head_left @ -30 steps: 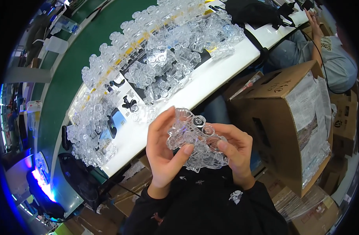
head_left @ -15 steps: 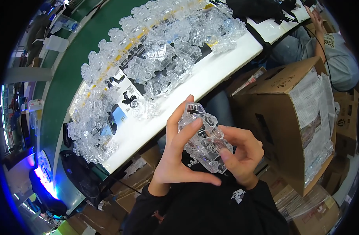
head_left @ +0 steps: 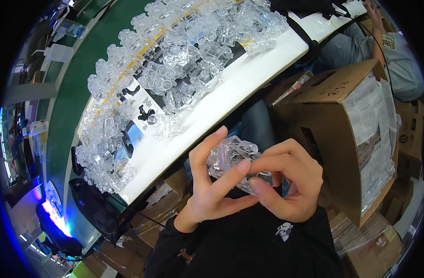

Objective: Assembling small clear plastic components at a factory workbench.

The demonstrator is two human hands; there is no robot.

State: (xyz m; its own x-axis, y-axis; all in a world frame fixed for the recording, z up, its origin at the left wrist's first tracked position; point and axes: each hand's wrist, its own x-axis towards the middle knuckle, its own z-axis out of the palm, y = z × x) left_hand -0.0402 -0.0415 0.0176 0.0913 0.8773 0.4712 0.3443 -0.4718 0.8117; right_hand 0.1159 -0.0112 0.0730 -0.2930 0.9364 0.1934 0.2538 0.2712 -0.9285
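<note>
Between my two hands, in front of my dark top, is a clear plastic moulded part [head_left: 230,155] with hollow, rounded shapes. My left hand [head_left: 212,185] grips it from the left, the index finger raised along its far side and another finger across its front. My right hand [head_left: 290,183] pinches its right end between thumb and fingertips; the fingers hide that end. Many similar clear plastic parts [head_left: 175,60] lie heaped on the white table [head_left: 249,76] beyond my hands, to the left and far side.
A printed sheet [head_left: 145,104] lies under the heap. On the right stands an open cardboard box [head_left: 314,116] lined with newspaper [head_left: 364,120]. A dark bag [head_left: 94,208] sits at the table's left end. Another person's arm [head_left: 376,28] shows at the far right.
The clear part has been turned in my hands and now shows less of its length. My right fingers have closed in toward my left hand, over its right end.
</note>
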